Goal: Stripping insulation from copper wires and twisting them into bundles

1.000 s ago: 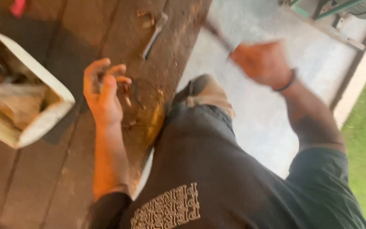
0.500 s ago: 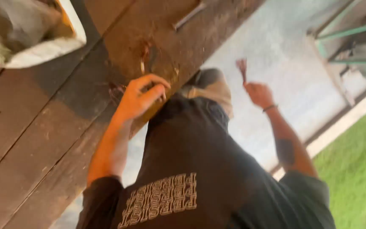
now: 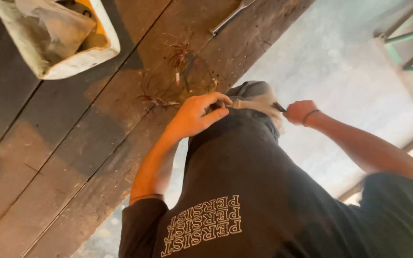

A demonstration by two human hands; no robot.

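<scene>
My left hand (image 3: 194, 116) pinches the edge of a grey and beige trouser pocket (image 3: 256, 98) at my hip, just off the edge of the wooden bench (image 3: 72, 157). On the pocket's other side my right hand (image 3: 298, 111), a dark band on its wrist, is closed around a thin dark tool (image 3: 278, 107). The tool's end touches the pocket cloth, and most of the tool is hidden in the fist. My black shirt with pale print fills the lower middle of the view.
Thin reddish wire strands (image 3: 178, 59) lie on the bench by my left hand. A metal wrench (image 3: 229, 16) lies further back. A white tub (image 3: 80, 59) holding a crumpled bag stands at the top left. Right of the bench are a concrete floor (image 3: 340, 71) and a green frame (image 3: 407, 36).
My left hand has left the bench top and come to the pocket. My right hand has swung in from the right with the tool to the same pocket.
</scene>
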